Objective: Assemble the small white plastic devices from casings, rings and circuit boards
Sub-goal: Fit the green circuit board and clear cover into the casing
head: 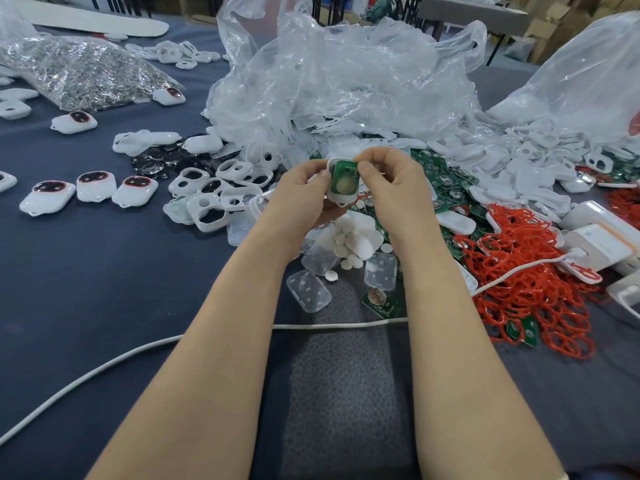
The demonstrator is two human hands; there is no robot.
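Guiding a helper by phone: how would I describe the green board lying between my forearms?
Find the white cable crossing the table. Just beyond it, right of a clear cover, lies one green board. Unlike the piled boards, it lies apart, round metal disc up.

White casing (333, 194), green circuit board (343, 176) (pale disc), red rings (519, 271), dark blue tablecloth (86, 289).

no legible text, labels or numbers anywhere

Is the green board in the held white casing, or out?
In: the green board lies within the rim of the white casing.
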